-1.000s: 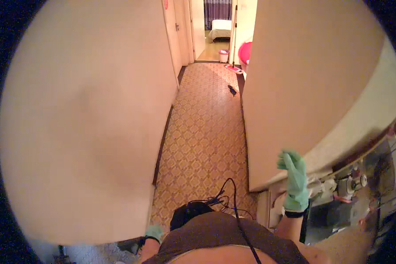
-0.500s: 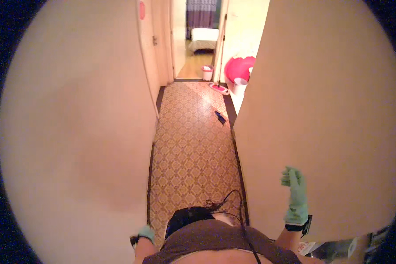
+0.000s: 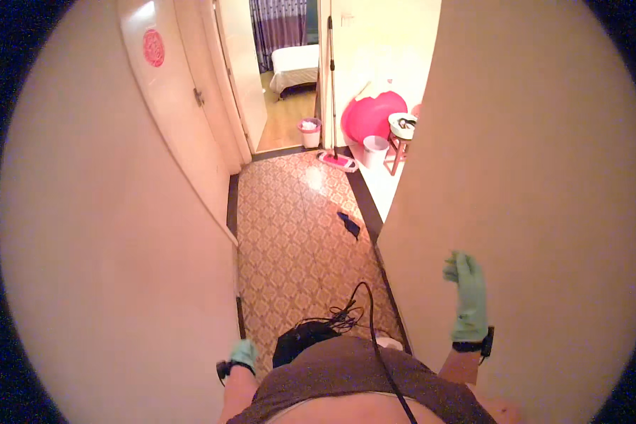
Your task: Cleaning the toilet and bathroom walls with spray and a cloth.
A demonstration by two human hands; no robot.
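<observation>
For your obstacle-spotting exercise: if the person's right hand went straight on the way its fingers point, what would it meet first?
Probably the pale wall: the gloved right hand points up along it, fingers spread, seemingly close, though depth is unclear.

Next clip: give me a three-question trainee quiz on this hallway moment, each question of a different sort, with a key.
1. True or false: the right hand is holding a mop.
2. Multiple choice: where does the dark scrap on the patterned floor lie?
A. up the hallway, near the right wall's base
B. under the left hand
C. inside the small pink bin
3. Fill in: both hands wear gloves of a pale ____ colour.

Key:
1. False. The gloved right hand is raised, fingers spread, holding nothing, in front of the right wall; the mop stands far down the hallway.
2. A
3. green
</observation>
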